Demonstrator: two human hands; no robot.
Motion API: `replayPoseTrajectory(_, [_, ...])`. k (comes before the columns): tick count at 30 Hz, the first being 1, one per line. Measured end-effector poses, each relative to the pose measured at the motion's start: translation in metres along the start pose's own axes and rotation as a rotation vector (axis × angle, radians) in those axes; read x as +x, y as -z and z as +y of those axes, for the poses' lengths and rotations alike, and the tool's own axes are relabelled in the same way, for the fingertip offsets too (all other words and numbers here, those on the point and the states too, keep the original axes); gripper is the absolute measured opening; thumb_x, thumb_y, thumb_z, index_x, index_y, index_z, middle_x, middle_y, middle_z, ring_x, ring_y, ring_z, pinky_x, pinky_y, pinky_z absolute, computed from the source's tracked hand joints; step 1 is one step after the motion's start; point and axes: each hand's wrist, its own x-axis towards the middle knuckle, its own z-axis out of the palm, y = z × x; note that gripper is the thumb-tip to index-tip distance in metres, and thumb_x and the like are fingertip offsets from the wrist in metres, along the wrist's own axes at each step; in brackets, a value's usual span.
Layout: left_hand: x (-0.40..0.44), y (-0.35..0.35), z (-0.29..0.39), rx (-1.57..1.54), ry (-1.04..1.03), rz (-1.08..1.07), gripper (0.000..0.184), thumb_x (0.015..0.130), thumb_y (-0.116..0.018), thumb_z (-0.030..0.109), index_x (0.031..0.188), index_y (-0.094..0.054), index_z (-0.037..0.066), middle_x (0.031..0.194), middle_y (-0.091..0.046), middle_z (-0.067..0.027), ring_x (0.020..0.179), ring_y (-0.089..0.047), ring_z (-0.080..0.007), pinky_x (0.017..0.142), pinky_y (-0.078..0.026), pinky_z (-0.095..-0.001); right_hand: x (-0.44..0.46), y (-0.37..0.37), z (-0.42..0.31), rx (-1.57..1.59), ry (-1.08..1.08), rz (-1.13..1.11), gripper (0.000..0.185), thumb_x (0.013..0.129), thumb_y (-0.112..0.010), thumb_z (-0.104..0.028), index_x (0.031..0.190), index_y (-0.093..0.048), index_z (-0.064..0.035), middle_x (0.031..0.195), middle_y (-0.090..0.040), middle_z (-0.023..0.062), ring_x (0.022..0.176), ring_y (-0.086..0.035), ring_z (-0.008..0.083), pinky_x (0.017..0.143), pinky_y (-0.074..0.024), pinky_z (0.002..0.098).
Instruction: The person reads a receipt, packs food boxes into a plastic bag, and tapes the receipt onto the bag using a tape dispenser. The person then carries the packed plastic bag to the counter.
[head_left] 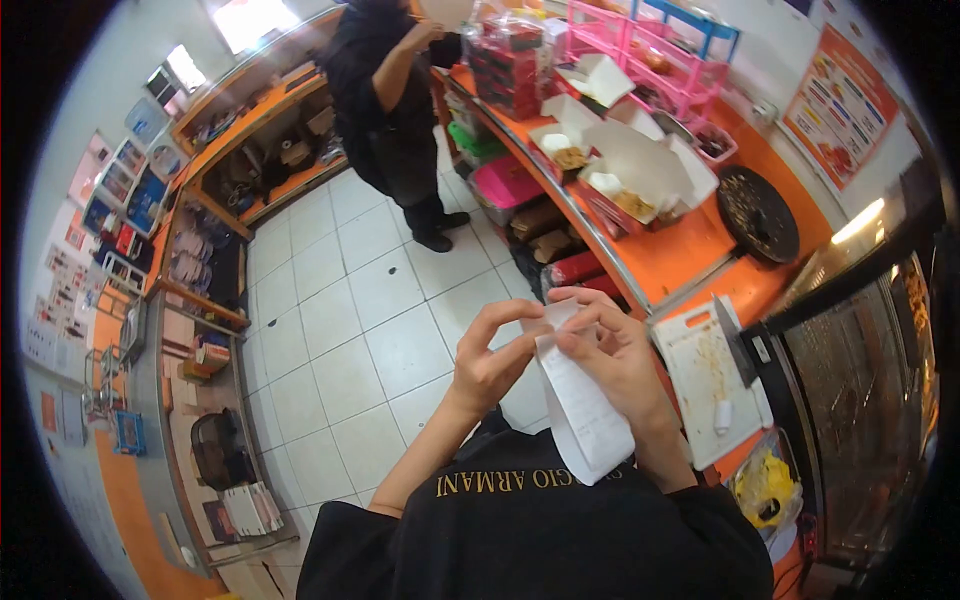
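Observation:
A long white paper receipt point(585, 410) with faint print hangs in front of my chest, its lower end curled over. My right hand point(625, 370) pinches it near the top between thumb and fingers. At the same upper end, the thumb and index finger of my left hand point(492, 362) close on the paper's edge. Both hands are in mid-air, beside the orange counter point(690, 262). Nearest to my right hand on that counter is a white cutting board point(690, 385) with food crumbs and a knife point(735, 345) along its edge.
Open food boxes point(630, 185) and a black frying pan point(757, 215) stand on the counter. Pink baskets point(650, 60) are behind them. A glass display case point(850, 400) is at the right. Another person point(385, 110) in dark clothes stands ahead on the tiled floor point(350, 290).

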Motion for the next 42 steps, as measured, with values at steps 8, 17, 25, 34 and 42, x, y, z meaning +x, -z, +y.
replayPoseTrajectory(8, [0.019,0.067,-0.061,-1.138,0.636,0.216,0.044,0.09,-0.053,0.011,0.13,-0.037,0.0,0.128,-0.044,-0.0114,0.11,-0.052,-0.0189,0.092,-0.042,-0.0295,0.106,-0.092,0.041,0.022,0.236,0.172,0.029,0.081,-0.068,-0.004,0.106,-0.051,-0.0037,0.083,-0.06,0.0039,0.079,-0.057,0.0076,0.068,-0.0455,0.0205])
replayPoseTrajectory(17, [0.042,0.09,-0.161,-1.043,0.877,0.127,0.042,0.099,-0.035,0.029,0.126,-0.044,-0.003,0.121,-0.055,-0.013,0.1,-0.056,-0.0157,0.089,-0.045,-0.0308,0.197,-0.124,0.086,-0.056,0.048,0.067,0.054,0.077,-0.072,-0.004,0.114,-0.033,-0.0016,0.053,-0.048,-0.0013,0.051,-0.048,0.0023,0.054,-0.0411,0.0174])
replayPoseTrajectory(25, [0.106,0.089,-0.279,-1.197,0.892,0.399,0.043,0.1,-0.029,0.031,0.132,-0.036,0.002,0.122,-0.052,-0.0186,0.112,-0.053,-0.0282,0.095,-0.045,-0.0437,0.262,-0.095,0.149,0.066,-0.328,-0.255,0.025,0.087,-0.063,-0.014,0.102,-0.06,0.0053,0.085,-0.066,0.01,0.073,-0.064,0.0127,0.064,-0.0517,0.023])
replayPoseTrajectory(34, [0.199,0.009,-0.423,-1.403,0.973,0.638,0.031,0.099,-0.035,0.032,0.122,-0.043,0.013,0.101,-0.054,-0.0036,0.09,-0.055,-0.0149,0.089,-0.045,-0.0382,0.417,-0.026,0.184,0.243,-0.345,0.043,0.026,0.092,-0.056,-0.02,0.102,-0.06,0.0034,0.089,-0.067,0.0101,0.074,-0.066,0.015,0.069,-0.0536,0.0267])
replayPoseTrajectory(42, [0.256,-0.038,-0.523,-1.385,0.968,0.731,0.033,0.098,-0.037,0.035,0.127,-0.039,0.019,0.104,-0.052,0.0002,0.094,-0.053,-0.0114,0.09,-0.043,-0.0356,0.537,0.007,0.192,0.392,-0.444,0.118,0.033,0.096,-0.047,-0.025,0.11,-0.055,0.0038,0.094,-0.065,0.0148,0.075,-0.067,0.019,0.066,-0.0546,0.027])
